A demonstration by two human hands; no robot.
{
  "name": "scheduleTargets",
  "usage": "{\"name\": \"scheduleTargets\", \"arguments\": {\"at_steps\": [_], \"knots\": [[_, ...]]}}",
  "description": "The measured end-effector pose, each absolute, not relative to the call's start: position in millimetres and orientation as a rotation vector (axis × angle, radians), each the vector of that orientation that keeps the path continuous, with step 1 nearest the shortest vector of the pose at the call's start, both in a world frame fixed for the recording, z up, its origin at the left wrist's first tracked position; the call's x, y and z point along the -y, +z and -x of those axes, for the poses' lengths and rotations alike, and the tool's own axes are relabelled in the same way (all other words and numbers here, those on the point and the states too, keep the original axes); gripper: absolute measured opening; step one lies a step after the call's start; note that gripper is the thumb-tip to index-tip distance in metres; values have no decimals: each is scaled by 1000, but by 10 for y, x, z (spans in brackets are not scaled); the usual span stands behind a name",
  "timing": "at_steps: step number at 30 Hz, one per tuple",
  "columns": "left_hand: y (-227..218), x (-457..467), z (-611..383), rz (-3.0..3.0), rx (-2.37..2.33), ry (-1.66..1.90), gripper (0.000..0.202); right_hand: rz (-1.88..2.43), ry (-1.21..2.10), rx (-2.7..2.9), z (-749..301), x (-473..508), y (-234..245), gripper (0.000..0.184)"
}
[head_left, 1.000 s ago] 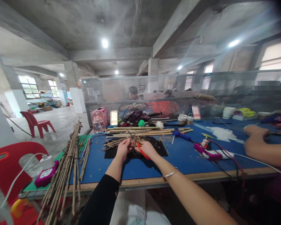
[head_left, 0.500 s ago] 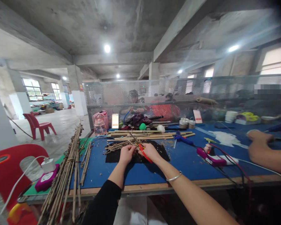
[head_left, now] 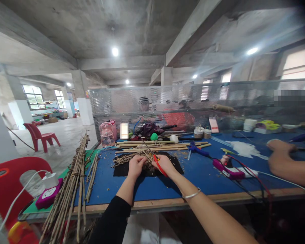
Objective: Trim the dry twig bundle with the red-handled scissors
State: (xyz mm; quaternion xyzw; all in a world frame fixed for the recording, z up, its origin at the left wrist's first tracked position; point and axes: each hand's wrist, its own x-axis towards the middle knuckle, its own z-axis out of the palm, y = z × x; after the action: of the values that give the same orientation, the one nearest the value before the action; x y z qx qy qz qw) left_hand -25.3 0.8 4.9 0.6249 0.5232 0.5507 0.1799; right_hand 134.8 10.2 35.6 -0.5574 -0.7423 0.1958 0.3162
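Observation:
My right hand (head_left: 165, 165) is closed round red-handled scissors (head_left: 162, 166), whose blades point up and away to the left. Close beside it, my left hand (head_left: 137, 165) is closed, thumb and fingers pinched at the edge of a pile of dry twigs (head_left: 124, 159). What sits between those fingertips is too small to make out, though it looks like part of the dry plant stuff. The pile rests on a black cloth (head_left: 120, 171) on the blue tabletop (head_left: 112, 191). Both hands are above the cloth.
A bundle of long dry stalks (head_left: 73, 179) lies at the left. Bamboo sticks (head_left: 155, 148) lie behind the cloth. To the right are a blue glue gun (head_left: 199, 149) and a purple power strip (head_left: 227, 170). Another person's arm (head_left: 289, 166) reaches in from the right.
My right hand and the scissors have shifted slightly to the right, away from my left hand. My left hand keeps its pinch at the twigs. The view has moved a little.

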Motion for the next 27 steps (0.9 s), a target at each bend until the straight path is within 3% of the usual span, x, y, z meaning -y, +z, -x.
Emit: {"name": "scheduleTargets", "arguments": {"at_steps": [5, 10, 15, 21, 27], "knots": [[25, -79, 302, -1490, -1440, 1693, 24, 1589, 502, 1909, -1380, -114, 343, 14], [28, -109, 254, -981, -1085, 1695, 34, 1586, 511, 1927, -1381, -122, 297, 14], [76, -106, 232, -751, -832, 1697, 27, 1707, 523, 1930, -1390, -153, 248, 15], [98, -108, 235, -635, -814, 1688, 14, 1809, 403, 2004, -1451, -86, 265, 48], [96, -124, 242, -573, -754, 1668, 8, 1663, 363, 2154, -1458, 84, 364, 52]]}}
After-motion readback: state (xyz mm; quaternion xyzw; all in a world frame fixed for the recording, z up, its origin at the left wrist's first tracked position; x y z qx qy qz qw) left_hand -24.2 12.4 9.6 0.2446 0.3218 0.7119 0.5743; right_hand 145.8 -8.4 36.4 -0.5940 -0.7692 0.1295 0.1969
